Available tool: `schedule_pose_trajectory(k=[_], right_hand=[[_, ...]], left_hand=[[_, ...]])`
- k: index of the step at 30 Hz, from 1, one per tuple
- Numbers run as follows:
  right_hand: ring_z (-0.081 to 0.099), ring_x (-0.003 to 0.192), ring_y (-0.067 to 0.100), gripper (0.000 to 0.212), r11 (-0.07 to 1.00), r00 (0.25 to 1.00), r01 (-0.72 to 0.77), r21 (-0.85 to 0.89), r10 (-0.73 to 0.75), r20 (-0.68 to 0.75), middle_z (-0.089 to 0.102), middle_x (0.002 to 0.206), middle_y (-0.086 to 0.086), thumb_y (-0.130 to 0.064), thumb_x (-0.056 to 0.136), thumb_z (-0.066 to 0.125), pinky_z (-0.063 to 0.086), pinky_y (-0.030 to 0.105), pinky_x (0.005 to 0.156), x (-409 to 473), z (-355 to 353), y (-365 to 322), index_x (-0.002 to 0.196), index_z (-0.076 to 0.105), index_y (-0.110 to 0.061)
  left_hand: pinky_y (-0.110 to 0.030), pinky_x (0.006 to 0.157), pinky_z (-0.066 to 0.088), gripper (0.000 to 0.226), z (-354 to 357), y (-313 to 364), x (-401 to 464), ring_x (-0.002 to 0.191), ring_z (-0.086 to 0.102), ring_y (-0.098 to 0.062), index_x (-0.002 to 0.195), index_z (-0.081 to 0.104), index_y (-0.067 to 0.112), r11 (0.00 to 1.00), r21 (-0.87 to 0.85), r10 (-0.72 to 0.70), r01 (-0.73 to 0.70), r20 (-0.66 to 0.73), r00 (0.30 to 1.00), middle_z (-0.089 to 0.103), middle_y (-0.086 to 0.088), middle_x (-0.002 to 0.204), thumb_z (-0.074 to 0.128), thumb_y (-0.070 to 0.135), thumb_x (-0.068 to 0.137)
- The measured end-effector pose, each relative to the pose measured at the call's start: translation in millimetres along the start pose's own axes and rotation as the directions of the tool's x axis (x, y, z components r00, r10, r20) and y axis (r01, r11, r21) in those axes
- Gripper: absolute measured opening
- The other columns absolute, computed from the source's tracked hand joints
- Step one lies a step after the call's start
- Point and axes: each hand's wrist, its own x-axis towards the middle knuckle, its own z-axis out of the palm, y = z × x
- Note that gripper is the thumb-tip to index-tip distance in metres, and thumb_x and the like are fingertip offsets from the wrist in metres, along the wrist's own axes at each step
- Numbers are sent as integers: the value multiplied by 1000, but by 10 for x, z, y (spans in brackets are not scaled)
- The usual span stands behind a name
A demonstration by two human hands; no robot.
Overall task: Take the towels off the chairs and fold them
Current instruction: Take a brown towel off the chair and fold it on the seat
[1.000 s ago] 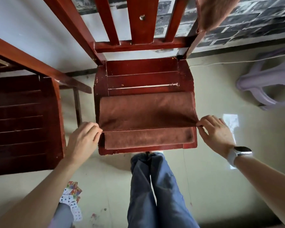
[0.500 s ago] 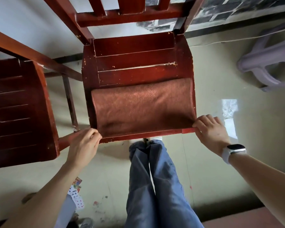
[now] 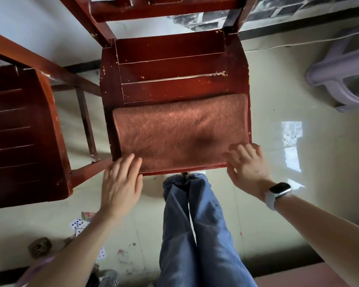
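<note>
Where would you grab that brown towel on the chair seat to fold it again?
Probably the two near corners of the brown towel, coming from the seat's front edge. It lies flat with its stitched hem facing the person, and the left hand and right hand are already there.

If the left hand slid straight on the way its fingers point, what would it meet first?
The left hand points up the seat, fingertips already at the folded brown towel; it would likely ride onto that towel first, then the bare slats of the chair.
</note>
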Motion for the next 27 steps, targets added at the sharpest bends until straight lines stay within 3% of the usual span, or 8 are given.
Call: schedule_pose_trajectory(k=[3, 6, 10, 15, 18, 22, 27], right_hand=[[43, 127, 27, 43, 995, 994, 92, -45, -89, 70, 55, 130, 9, -26, 82, 41, 20, 57, 107, 223, 157, -278, 122, 56, -21], [35, 136, 27, 47, 987, 988, 148, -57, -144, 61, 39, 145, 11, -25, 88, 38, 12, 61, 108, 480, 356, -488, 135, 44, -23], [30, 138, 26, 52, 984, 987, 154, -90, -150, 49, 32, 149, 10, -32, 89, 39, 14, 60, 109, 690, 586, -507, 141, 32, -30], [22, 138, 24, 53, 984, 990, 143, -107, -144, -5, 30, 150, 6, -38, 89, 38, 10, 58, 110, 696, 682, -449, 141, 29, -33], [21, 139, 26, 53, 987, 989, 146, -63, -147, -20, 29, 150, 10, -35, 89, 37, 9, 59, 110, 689, 631, -460, 141, 32, -27], [23, 139, 25, 52, 985, 981, 167, -50, -171, -90, 31, 149, 13, -26, 89, 38, 6, 55, 112, 850, 543, -476, 139, 36, -13], [23, 141, 24, 55, 989, 990, 128, -71, -132, -47, 27, 152, 9, -31, 90, 38, 9, 55, 112, 1152, 569, -525, 143, 29, -19]], left_hand=[[-50, 109, 29, 49, 91, 324, 154, 134, 35, -33, 134, 43, 9, 999, -44, -17, 20, 60, 998, 41, -16, 143, 30, 30, 92], [-57, 110, 17, 53, 264, 503, 385, 140, 20, -33, 141, 31, 18, 998, -24, -63, 66, 94, 994, 30, -15, 150, 30, 36, 91], [-61, 109, 6, 59, 469, 429, 516, 141, 11, -34, 143, 22, 29, 997, -14, -79, 80, 50, 996, 22, -12, 153, 32, 47, 87], [-59, 110, 6, 73, 524, 201, 488, 141, 10, -35, 144, 21, 23, 992, -13, -123, 123, -8, 992, 20, -14, 153, 32, 61, 83], [-57, 112, 3, 73, 444, 140, 474, 142, 6, -33, 145, 17, 15, 983, -69, -173, 170, -27, 985, 12, -15, 154, 28, 57, 86], [-53, 113, 4, 63, 268, 225, 713, 141, 8, -32, 145, 18, 9, 993, -55, -107, 101, -121, 987, 15, -15, 152, 27, 42, 93], [-60, 111, 8, 61, 299, 313, 1124, 142, 12, -35, 146, 15, 26, 998, -29, -60, 58, -79, 995, 17, -13, 154, 29, 49, 91]])
